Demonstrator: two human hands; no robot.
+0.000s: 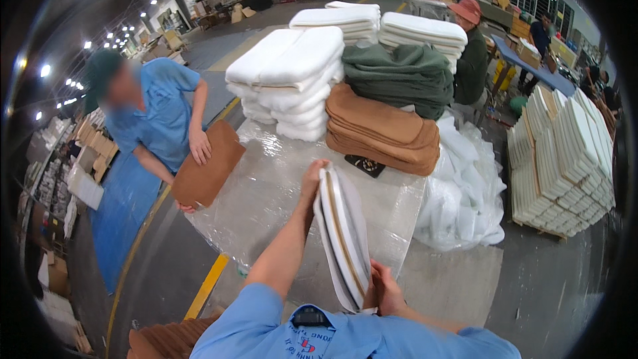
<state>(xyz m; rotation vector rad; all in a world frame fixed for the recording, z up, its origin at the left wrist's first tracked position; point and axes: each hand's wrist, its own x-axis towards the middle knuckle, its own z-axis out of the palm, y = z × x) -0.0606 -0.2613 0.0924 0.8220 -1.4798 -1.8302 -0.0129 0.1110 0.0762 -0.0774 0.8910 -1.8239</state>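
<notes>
I hold a long white padded panel (342,239) on its edge in front of me, with a tan strip running along its narrow side. My left hand (314,178) grips its far upper end, and my right hand (388,290) closes round its near lower end. Several layers show along that edge, but I cannot tell whether it is one piece or more. Just beyond lies a stack of brown fabric panels (382,129), with a small black patterned item (365,165) beside it. My fingers are partly hidden behind the panel.
A plastic-covered table (266,226) carries white padded stacks (286,60) and a dark green pile (399,76). At left, a co-worker (153,113) handles a brown panel (211,166). Crumpled clear plastic (458,193) hangs at right near a pallet of white boards (561,159).
</notes>
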